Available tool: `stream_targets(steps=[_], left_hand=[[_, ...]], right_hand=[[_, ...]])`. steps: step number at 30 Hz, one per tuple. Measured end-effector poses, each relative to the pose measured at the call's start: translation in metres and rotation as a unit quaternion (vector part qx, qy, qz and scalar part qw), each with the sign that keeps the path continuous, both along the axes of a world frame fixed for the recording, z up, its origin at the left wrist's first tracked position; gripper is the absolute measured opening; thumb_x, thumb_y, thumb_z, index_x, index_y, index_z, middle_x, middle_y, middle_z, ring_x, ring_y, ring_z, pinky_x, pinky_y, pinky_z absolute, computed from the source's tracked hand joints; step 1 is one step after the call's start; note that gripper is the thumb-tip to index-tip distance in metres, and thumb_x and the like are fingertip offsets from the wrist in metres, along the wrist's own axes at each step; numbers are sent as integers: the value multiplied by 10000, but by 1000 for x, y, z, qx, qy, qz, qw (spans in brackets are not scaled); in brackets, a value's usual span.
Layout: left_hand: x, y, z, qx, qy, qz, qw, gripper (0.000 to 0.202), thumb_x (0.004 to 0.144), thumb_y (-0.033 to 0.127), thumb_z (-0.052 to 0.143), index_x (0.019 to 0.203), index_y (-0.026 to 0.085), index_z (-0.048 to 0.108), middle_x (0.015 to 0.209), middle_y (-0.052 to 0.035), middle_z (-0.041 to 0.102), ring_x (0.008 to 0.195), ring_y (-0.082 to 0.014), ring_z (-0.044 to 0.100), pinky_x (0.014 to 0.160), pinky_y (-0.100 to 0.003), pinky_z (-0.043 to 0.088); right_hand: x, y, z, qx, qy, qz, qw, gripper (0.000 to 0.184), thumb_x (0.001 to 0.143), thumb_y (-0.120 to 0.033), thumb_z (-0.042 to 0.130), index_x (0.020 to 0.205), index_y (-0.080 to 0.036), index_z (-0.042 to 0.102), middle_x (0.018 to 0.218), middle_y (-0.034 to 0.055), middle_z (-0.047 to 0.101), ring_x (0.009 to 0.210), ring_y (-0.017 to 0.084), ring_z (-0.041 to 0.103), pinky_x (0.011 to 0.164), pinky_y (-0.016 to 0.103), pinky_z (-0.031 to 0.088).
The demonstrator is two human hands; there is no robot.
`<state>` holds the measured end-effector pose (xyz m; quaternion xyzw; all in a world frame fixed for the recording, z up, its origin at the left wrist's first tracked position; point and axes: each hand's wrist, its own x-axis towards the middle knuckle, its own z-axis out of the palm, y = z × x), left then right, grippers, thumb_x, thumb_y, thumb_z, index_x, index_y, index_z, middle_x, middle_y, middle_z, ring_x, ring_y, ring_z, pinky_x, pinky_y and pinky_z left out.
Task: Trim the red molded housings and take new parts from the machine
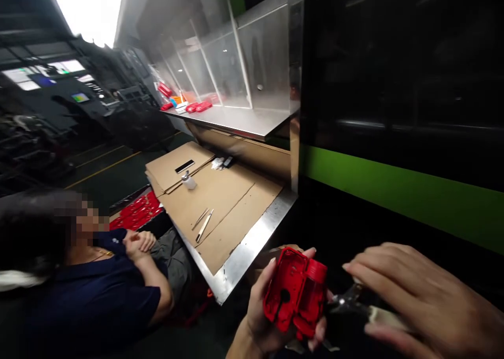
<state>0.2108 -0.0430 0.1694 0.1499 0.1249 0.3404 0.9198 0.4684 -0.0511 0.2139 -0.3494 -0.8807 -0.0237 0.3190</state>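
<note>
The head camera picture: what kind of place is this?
Probably a factory workshop: a metal workbench topped with cardboard, many red parts beside it, and a red case in the left hand.

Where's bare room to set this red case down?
For the red case: the cardboard between the slim tools and the steel edge, or the shelf right of its red parts. More crowded: the cardboard's far end, with bottle, black strip and white wad.

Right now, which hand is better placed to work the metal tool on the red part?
Right, I'd say: the right hand holds the metal tool, its head appearing close to the red part. The left hand is taken up supporting that part.
</note>
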Motion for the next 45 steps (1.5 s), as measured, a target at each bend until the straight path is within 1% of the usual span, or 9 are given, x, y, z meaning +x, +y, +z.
stream_targets(steps=[4,6,9,14,17,25,34,39,45], left_hand=[[16,-4,16,-31,53,3,998,671,989,559,348,1329,34,591,1155,-204,690,884,-274,686,788,-360,509],[23,-7,22,-45,65,-24,997,627,981,546,395,1234,36,656,1044,-179,716,935,-294,675,862,-381,491],[29,-10,26,-77,69,-75,992,581,957,553,454,1121,54,702,875,-135,713,885,-295,682,833,-377,498],[28,-13,23,-149,94,-45,983,460,841,489,708,1038,74,717,669,-33,634,626,-130,584,560,-190,402],[29,-13,25,-155,91,-41,983,382,818,436,752,953,78,738,652,-18,621,599,-86,540,503,-144,337],[35,-9,40,-143,95,-54,984,329,742,397,817,664,95,712,596,-12,576,566,-83,517,492,-137,358],[31,-12,32,-151,106,-55,981,355,771,433,786,700,102,676,594,-6,529,570,-90,497,482,-151,355],[37,-15,36,-140,134,-60,979,373,714,392,788,585,145,540,521,19,442,495,-72,378,415,-156,198],[42,-16,33,-80,191,-114,972,649,593,622,757,447,200,285,444,34,306,431,-49,268,374,-164,38]], right_hand=[[-23,7,39,68,-12,67,995,312,985,-367,576,1153,-126,682,1056,21,744,1024,197,631,1078,399,397],[-31,9,52,61,-25,81,995,248,1011,-315,533,1063,-147,707,1016,-11,752,980,159,637,1077,369,395],[-37,8,62,27,-53,90,994,341,1031,-176,393,939,-159,721,1031,-2,750,931,153,640,1035,367,416],[-40,0,67,43,-111,88,989,404,1008,-114,328,992,-151,730,976,30,727,940,178,624,986,381,472],[-42,-2,69,50,-140,91,985,410,1009,-114,327,998,-177,732,944,29,706,968,188,617,962,391,493],[-46,-4,63,48,-152,95,983,277,975,-163,456,995,-156,732,1022,43,718,968,209,626,928,423,525],[-51,-6,61,36,-130,82,987,252,930,-145,490,918,-162,741,1023,64,734,918,228,639,926,441,520],[-49,-7,69,60,-155,100,981,249,938,-167,499,880,-165,741,994,80,732,887,228,640,893,427,543],[-45,-7,79,68,-187,111,974,360,957,-123,378,890,-178,727,953,77,723,857,213,618,900,401,539]])
